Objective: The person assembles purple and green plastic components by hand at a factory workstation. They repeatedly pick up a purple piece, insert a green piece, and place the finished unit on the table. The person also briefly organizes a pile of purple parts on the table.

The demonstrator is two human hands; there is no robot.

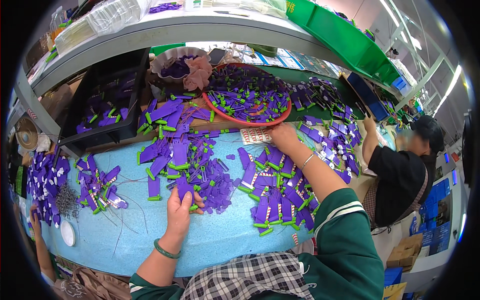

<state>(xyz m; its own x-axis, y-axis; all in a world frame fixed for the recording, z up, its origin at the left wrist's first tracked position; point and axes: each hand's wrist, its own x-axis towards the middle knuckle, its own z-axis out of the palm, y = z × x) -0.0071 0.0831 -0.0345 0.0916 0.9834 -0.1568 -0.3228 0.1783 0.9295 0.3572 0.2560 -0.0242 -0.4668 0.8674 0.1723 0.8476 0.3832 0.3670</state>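
My left hand (179,212) is closed around a flat purple plastic piece (186,190) with a green end, thumb on top, above the blue table. Further out, my right hand (283,137) has its fingers pinched together at the right edge of a small white sticker sheet (254,136) with red markings; the fingertips are partly hidden. Between my arms lies a spread of purple pieces (274,205) with green ends, several bearing red-and-white striped stickers. Ahead of the left hand is a heap of purple pieces (175,155), with small purple parts (215,187) beside it.
Behind my right hand stands a red round basket (250,120) full of purple-green pieces. A black crate (100,135) sits at the left, under a shelf (150,37). A white lid (68,233) lies near the left edge. A co-worker (400,170) works at the right; another person's hand (35,220) shows at left.
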